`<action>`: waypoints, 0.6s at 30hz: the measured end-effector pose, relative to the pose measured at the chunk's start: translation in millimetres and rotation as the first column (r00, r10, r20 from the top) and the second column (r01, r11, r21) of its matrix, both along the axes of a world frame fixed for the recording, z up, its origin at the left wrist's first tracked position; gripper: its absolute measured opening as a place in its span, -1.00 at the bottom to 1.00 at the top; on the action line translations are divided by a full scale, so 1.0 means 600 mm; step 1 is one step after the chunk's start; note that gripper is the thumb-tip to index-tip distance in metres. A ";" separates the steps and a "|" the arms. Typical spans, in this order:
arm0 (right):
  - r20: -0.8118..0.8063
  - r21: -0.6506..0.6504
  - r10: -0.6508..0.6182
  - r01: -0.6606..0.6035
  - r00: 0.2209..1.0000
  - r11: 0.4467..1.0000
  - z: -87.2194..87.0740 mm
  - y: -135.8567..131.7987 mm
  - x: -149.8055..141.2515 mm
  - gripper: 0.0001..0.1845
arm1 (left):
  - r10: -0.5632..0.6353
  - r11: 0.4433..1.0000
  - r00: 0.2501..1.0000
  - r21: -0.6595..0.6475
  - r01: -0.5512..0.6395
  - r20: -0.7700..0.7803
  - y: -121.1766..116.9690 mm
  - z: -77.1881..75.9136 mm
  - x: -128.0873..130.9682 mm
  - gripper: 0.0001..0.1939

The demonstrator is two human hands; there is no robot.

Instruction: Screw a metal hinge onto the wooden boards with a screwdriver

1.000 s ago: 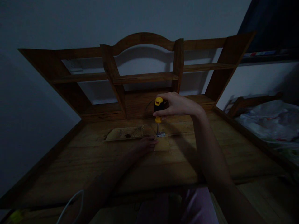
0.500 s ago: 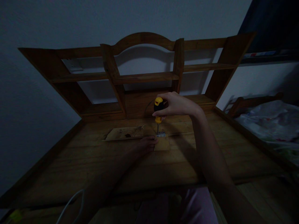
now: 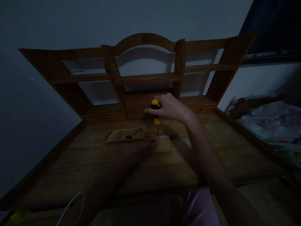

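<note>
At the hinge (image 3: 162, 136), my right hand (image 3: 168, 107) pinches the screwdriver (image 3: 156, 110) between thumb and fingers; just beside it, my left fingers (image 3: 151, 143) lie close together

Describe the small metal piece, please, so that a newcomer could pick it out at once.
Find the wooden desktop before the arched shelf unit. There the right hand holds a yellow-and-black screwdriver, whose shaft leads down to the metal piece. It is silvery, unlike the pale wooden block adjoining it.
</note>
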State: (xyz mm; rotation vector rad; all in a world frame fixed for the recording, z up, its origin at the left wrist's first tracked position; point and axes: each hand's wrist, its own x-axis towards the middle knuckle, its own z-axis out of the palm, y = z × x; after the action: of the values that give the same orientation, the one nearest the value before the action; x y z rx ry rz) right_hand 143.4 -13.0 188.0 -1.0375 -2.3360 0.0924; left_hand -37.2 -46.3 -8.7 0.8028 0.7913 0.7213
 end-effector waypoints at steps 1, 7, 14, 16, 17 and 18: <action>-0.018 -0.022 0.049 -0.050 0.999 0.999 0.001 -0.001 -0.001 -0.57 | -0.008 1.000 1.000 0.003 0.008 -0.009 0.000 0.001 0.000 -0.87; -0.149 -0.169 0.373 -0.395 0.916 0.903 0.008 -0.004 -0.001 -0.71 | -0.010 1.000 0.999 -0.019 0.009 -0.049 -0.001 0.008 0.004 -0.90; -0.240 -0.507 0.453 -0.509 0.859 0.696 0.019 -0.005 0.031 -0.62 | -0.004 1.000 0.999 -0.015 0.003 -0.038 0.001 0.003 0.004 -0.83; -0.278 -0.577 0.455 -0.526 0.846 0.624 0.023 -0.005 0.045 -0.58 | -0.005 1.000 0.999 -0.015 0.005 -0.038 0.002 0.003 0.003 -0.85; -0.295 -0.593 0.452 -0.533 0.842 0.604 0.023 -0.005 0.049 -0.56 | -0.006 1.000 0.999 -0.013 0.005 -0.039 0.002 0.004 0.003 -0.86; -0.309 -0.591 0.447 -0.538 0.839 0.601 0.023 -0.005 0.052 -0.54 | -0.010 1.000 0.999 -0.009 0.009 -0.043 0.002 0.005 0.002 -0.87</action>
State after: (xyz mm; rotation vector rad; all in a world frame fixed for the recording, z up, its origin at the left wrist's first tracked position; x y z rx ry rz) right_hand 174.5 -15.7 202.0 -0.5810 -2.4383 1.2589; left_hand -35.7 -45.1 -5.9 0.8161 0.8281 0.6937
